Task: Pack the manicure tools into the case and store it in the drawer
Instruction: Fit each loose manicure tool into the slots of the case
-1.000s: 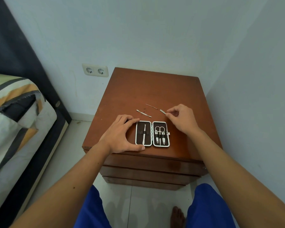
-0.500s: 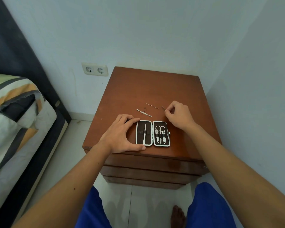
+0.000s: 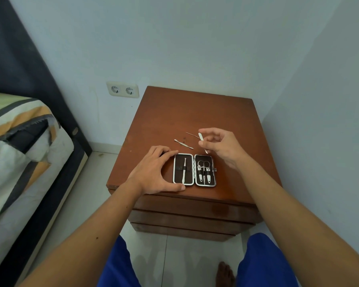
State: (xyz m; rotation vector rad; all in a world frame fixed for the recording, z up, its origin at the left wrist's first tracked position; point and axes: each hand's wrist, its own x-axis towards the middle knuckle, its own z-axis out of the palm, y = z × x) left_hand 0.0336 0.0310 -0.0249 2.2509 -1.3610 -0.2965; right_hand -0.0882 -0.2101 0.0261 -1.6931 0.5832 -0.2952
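Striped bedding in green, orange and grey on a bed (image 3: 19, 141) is seen at the far left, against a dark headboard. At about 11 o'clock from the table (image 3: 195, 112), a white double wall socket (image 3: 122, 90) is fixed to the pale wall. The left hand (image 3: 153, 172) is laid flat on the brown wooden top, its fingers spread and closed on nothing, with the fingertip and thumb touching the left edge of the open case (image 3: 194, 169). The case lies open flat near the front edge of the table; a single slim tool (image 3: 184, 169) is strapped in its left half, and small scissors (image 3: 203, 168) between two other pieces are strapped in its right half. At 12 o'clock from the case, a double-ended metal pusher (image 3: 183, 143) lies loose on the wood, and a thin needle-like pick (image 3: 192, 135) lies just beyond it. At 1 o'clock from the case, the right hand (image 3: 220, 148) is raised above the table, and a flat metal nail file (image 3: 203, 142) is pinched in its grip between thumb and fingertips, tilted with the lower end pointing toward the case's right half, apart from it. No brand, label or writing can be read on the case or tools.
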